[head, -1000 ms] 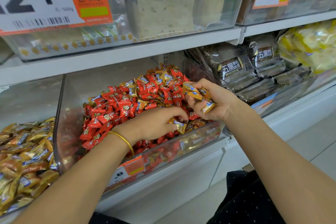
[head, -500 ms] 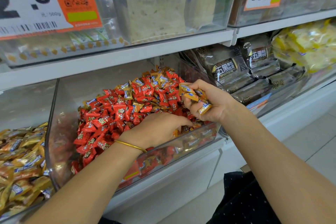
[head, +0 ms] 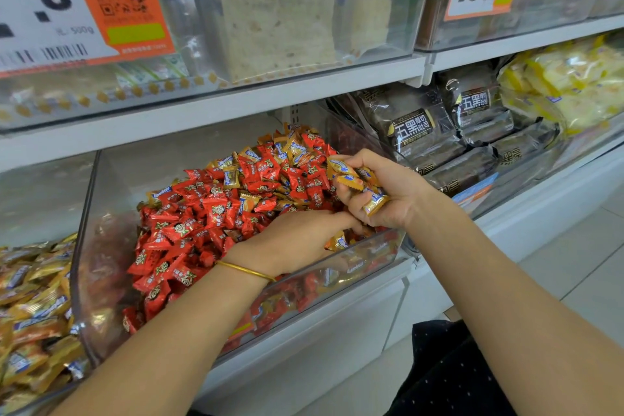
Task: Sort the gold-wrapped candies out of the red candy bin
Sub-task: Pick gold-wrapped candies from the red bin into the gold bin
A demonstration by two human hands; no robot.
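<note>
A clear plastic bin [head: 88, 267] on the lower shelf holds a heap of red-wrapped candies [head: 209, 213] with gold-wrapped candies [head: 248, 201] mixed in, mostly at the back right. My right hand [head: 388, 192] hovers over the bin's right side and grips a bunch of gold candies [head: 351, 176]. Palm down in the front right corner of the bin, my left hand [head: 297, 236] has its fingers curled over a gold candy [head: 337, 241]; its fingertips are hidden.
A bin of gold-wrapped candies [head: 33, 307] stands directly to the left. Dark packaged cakes [head: 418, 132] and yellow packs [head: 567, 84] fill the bins on the right. The upper shelf [head: 216, 111] carries clear bins with price tags and overhangs the candy bin.
My left hand has reached deeper into the bin's front right corner, its fingers closing over a gold candy. My right hand has kept its bunch of gold candies in about the same place.
</note>
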